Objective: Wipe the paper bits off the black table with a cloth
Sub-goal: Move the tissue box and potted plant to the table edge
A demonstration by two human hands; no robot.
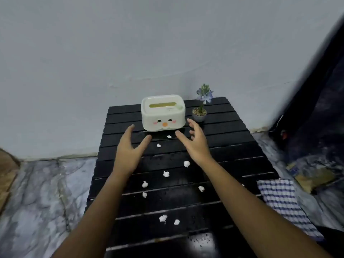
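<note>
A black slatted table point(232, 155) carries several small white paper bits point(166, 173) scattered down its middle. A blue-and-white checked cloth point(281, 200) hangs over the table's right edge, apart from both hands. My left hand point(128, 151) and my right hand point(195, 142) are stretched out over the far half of the table, fingers spread and holding nothing. They hover on either side of a white tissue box point(162, 112) with a cartoon face, just short of it.
A small potted plant point(201, 108) with pale blue flowers stands right of the tissue box at the table's back. A grey wall rises behind. Marbled floor surrounds the table; dark clutter and a cardboard piece point(312, 177) lie to the right.
</note>
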